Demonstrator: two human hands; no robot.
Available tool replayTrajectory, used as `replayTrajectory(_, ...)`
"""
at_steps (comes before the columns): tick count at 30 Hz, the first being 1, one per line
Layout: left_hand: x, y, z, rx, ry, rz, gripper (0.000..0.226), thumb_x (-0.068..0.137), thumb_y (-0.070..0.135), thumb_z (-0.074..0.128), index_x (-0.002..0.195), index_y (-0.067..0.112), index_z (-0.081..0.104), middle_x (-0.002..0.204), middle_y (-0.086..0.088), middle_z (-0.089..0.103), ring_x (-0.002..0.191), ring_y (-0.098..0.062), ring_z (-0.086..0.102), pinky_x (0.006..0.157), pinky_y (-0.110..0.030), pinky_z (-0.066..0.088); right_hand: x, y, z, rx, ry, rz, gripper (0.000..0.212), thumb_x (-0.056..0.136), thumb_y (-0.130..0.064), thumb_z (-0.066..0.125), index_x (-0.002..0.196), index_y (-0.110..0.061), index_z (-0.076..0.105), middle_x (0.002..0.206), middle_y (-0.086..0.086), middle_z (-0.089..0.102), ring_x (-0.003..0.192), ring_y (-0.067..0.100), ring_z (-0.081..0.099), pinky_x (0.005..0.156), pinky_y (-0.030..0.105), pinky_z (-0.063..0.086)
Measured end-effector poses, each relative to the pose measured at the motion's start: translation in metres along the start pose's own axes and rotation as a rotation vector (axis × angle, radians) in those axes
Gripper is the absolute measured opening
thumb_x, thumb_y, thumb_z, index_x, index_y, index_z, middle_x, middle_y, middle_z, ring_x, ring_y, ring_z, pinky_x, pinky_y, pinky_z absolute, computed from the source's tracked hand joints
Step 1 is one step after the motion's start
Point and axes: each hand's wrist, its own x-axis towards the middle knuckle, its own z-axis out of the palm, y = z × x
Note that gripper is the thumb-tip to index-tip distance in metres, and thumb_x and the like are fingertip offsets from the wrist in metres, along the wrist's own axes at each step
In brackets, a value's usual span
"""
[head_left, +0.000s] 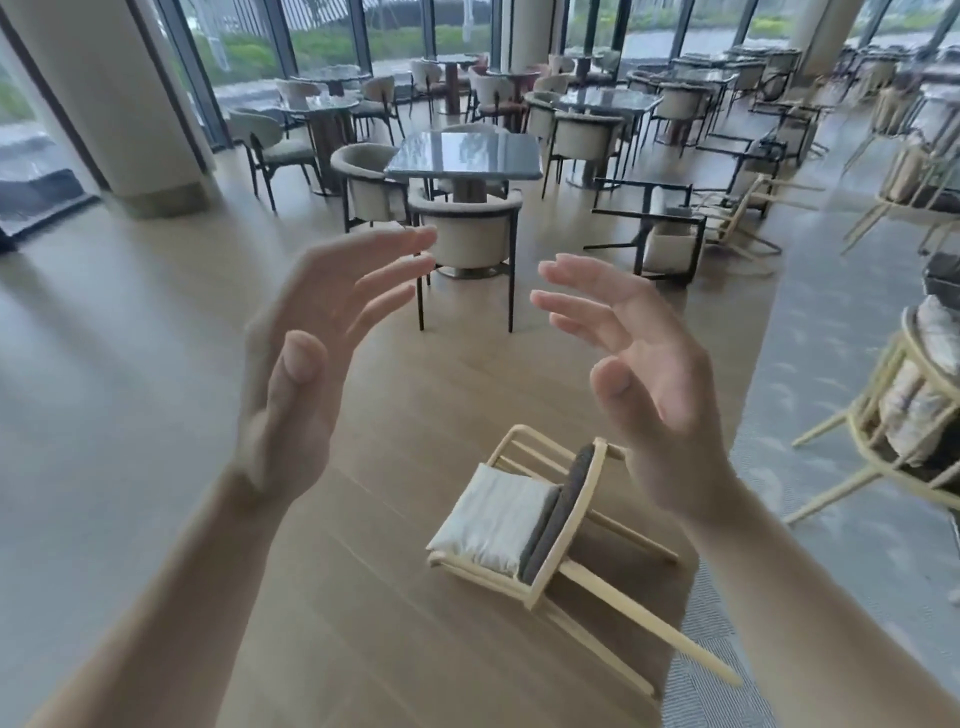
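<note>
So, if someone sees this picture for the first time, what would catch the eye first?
First, the two bare hands: the left hand and the right hand are raised in the middle of the view, fingers open, palms facing each other, holding nothing. Just below them a light wooden chair lies tipped over on the floor. Further back at the right, a dark-framed chair also lies on its side.

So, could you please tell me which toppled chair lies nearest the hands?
The pale wooden chair with the white cushion, on its side just below the right hand; the black-framed chair and other toppled ones lie farther off.
</note>
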Motion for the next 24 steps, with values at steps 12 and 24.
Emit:
replayTrajectory(12,0.143,-0.155,-0.12,0.033,-0.169,-0.059,0.068,0.093,0.076,0.053,0.136,0.025,0.059,0.148,-0.011,0.057,0.139,-0.043,0.054,0.117,-0.062,0.04,0.155,0.17,0.056,-0.047,0.139,-0.007,0.083,0.096,-0.071,0.052,0.145,-0.004,0.048,0.148,0.01,0.058,0.135,0.027,0.062,0.115,0.045,0.047)
replayTrajectory(24,0.308,-0.318,-0.204,-0.176,-0.456,-0.058,0.064,0.097,0.075,0.049,0.137,0.026,0.058,0.147,-0.006,0.059,0.141,-0.04,0.053,0.117,-0.061,0.039,0.289,0.3,0.088,-0.215,0.353,0.048,0.085,0.096,-0.071,0.052,0.146,-0.003,0.047,0.148,0.013,0.057,0.135,0.025,0.062,0.114,0.039,0.047)
